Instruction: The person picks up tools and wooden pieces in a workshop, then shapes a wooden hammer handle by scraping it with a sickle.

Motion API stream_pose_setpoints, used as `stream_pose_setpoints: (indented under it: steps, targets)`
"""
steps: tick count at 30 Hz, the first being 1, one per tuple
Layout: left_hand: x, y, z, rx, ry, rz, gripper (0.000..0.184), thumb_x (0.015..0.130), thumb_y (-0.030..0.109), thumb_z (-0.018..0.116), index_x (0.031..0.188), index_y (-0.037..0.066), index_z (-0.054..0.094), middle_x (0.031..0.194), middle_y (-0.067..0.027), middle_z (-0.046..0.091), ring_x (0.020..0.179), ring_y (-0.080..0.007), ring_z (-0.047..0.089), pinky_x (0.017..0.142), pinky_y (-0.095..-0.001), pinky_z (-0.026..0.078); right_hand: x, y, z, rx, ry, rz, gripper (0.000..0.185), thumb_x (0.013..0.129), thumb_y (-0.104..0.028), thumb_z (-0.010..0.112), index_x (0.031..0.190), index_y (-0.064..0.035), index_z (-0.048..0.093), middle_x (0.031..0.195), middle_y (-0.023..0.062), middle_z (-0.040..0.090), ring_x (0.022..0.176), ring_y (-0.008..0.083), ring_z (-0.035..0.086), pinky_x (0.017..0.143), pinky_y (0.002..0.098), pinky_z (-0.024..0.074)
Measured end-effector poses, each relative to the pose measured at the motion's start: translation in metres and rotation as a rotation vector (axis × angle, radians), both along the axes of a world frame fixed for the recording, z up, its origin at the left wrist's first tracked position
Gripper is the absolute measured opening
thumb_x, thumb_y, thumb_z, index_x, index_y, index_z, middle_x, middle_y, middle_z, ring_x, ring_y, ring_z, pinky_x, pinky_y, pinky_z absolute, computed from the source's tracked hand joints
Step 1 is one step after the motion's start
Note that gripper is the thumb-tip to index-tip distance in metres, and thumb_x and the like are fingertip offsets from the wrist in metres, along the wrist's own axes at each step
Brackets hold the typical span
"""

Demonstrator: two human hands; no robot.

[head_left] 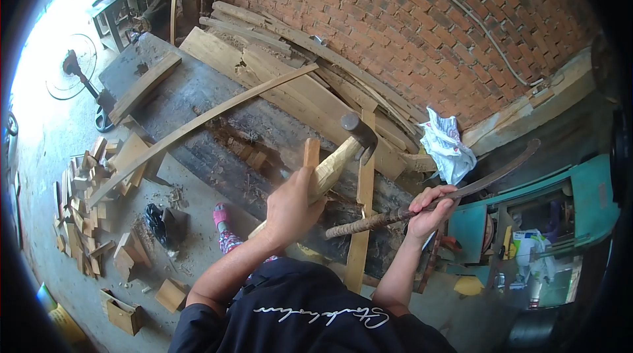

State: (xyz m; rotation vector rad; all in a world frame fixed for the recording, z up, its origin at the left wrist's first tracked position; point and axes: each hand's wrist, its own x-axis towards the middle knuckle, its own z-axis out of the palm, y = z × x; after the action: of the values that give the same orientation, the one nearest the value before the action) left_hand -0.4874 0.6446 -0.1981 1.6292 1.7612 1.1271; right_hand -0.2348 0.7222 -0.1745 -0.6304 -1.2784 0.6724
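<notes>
My left hand (293,209) is closed around the pale wooden handle of a hammer (335,167), whose dark metal head points up and to the right. A short wooden block (312,152) shows just beyond my left fist; whether I hold it too, I cannot tell. My right hand (432,210) grips a long rusty metal bar (488,183), ribbed at the end near the bench and flat and curved at the far end. Beneath both hands lies a dark, rough wooden slab (231,185). A narrow plank (359,247) crosses it between my arms.
A long thin strip (217,112) lies across the slab. Boards (257,66) are stacked along the brick wall (395,30). Wood offcuts (82,214) are heaped on the left floor near a fan (70,63). A white plastic bag (448,145) and green machine (593,201) are on the right.
</notes>
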Motion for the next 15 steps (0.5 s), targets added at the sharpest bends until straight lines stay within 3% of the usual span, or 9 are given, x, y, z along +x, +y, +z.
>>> stream_pose_setpoints:
  steps: [6, 8, 15]
  targets:
    - [-0.003, -0.001, -0.002, 0.111, 0.119, 0.131, 0.052, 0.070, 0.015, 0.075, 0.116, 0.010, 0.053, 0.098, -0.0110, 0.061, 0.091, -0.0326, 0.062, 0.077, -0.0427, 0.049, -0.001, -0.004, 0.002, 0.003, 0.007, -0.024, 0.046, 0.097, -0.052, 0.049, 0.107, -0.0075, 0.044, 0.064, 0.0004, 0.040, 0.042, 0.0081, 0.037, 0.036, 0.0214, 0.0328]
    - [-0.005, -0.002, 0.001, 0.128, 0.179, 0.163, 0.049, 0.065, 0.011, 0.076, 0.111, 0.011, 0.059, 0.092, -0.0082, 0.059, 0.090, -0.0287, 0.059, 0.080, -0.0394, 0.047, -0.001, -0.006, 0.003, -0.041, 0.047, -0.048, 0.054, 0.091, -0.056, 0.057, 0.104, -0.0059, 0.041, 0.060, 0.0024, 0.043, 0.041, 0.0100, 0.041, 0.035, 0.0219, 0.0353]
    - [-0.011, -0.013, -0.002, 0.160, 0.355, 0.138, 0.050, 0.059, 0.010, 0.077, 0.107, 0.014, 0.063, 0.093, -0.0053, 0.054, 0.091, -0.0261, 0.055, 0.079, -0.0382, 0.043, -0.003, -0.010, 0.003, -0.046, 0.058, -0.037, 0.055, 0.089, -0.057, 0.059, 0.103, -0.0058, 0.042, 0.059, 0.0023, 0.042, 0.040, 0.0105, 0.041, 0.036, 0.0222, 0.0352]
